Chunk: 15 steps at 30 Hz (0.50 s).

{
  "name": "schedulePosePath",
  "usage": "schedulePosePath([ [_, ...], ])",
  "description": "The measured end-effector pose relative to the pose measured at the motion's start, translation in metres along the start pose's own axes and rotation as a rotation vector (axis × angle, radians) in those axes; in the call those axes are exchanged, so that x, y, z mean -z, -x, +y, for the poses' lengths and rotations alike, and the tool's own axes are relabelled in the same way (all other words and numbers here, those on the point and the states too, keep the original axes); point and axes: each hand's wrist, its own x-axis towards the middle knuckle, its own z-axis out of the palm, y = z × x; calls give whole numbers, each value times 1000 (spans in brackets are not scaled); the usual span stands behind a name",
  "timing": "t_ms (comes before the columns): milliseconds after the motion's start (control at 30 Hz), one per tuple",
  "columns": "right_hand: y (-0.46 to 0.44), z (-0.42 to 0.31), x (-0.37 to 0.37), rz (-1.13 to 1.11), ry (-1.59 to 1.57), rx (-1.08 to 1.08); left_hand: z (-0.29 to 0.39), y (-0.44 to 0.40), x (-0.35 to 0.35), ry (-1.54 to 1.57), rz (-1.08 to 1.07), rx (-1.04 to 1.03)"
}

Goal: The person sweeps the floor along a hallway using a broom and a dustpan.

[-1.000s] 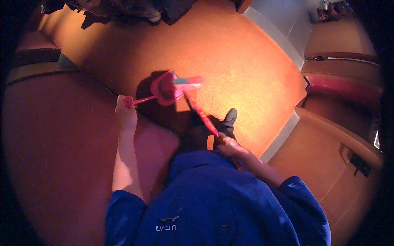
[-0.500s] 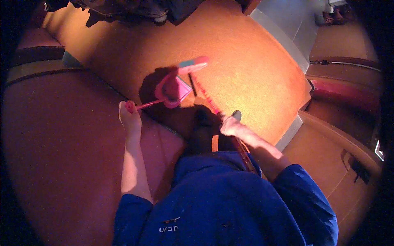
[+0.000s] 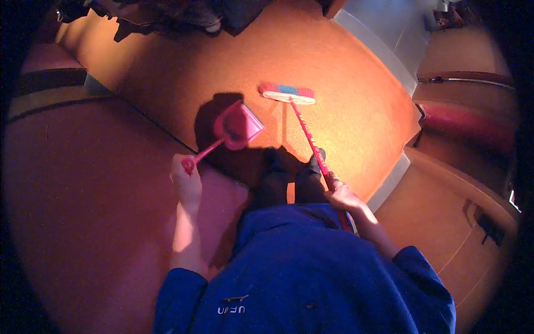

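Note:
My left hand [image 3: 188, 177] is closed around the handle end of a pink long-handled dustpan [image 3: 236, 125], whose pan hangs over the floor with its open edge facing right. My right hand [image 3: 342, 196] grips the red, lettered stick of a broom [image 3: 307, 133]. The broom's head, with pink and blue bristles and a white base, is on or just above the orange floor [image 3: 350, 72], ahead and to the right of the dustpan. I cannot tell whether the pan touches the floor; its dark shadow falls around it.
A dark reddish surface [image 3: 83, 195] with a dark edge takes up the left side. Brown ledges [image 3: 445, 206] and grey edging run along the right. Dark, bulky items [image 3: 167, 16] lie at the top. My feet stand below the broom head.
The broom head has swung to the right, away from the dustpan, and its stick has moved right. My left hand has come slightly down and right; my right hand has moved down and right.

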Motion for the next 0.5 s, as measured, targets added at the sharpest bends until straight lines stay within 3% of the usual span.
schedulePosePath([
  [33,-6,-2,-1,-60,85,-12,7,5,-7,19,4,-39],
  [133,29,-54,-10,-260,-78,25,0,11,-27,124,-40,-39],
  [233,33,-18,-53,-254,-399,428,9,14,-32,27,-9,-26],
  [267,34,-3,-53,-253,-405,429,6,15,-32,57,14,-66],
  [333,82,-19,-9,-228,-119,225,14,42,-24,85,54,-120],
  [367,84,-8,-5,-149,-130,147,23,46,-21,95,64,-112],
  [400,87,5,11,-170,-289,244,37,52,-20,105,72,-103],
  [500,53,57,3,73,-190,112,54,62,-24,125,42,-102],
])
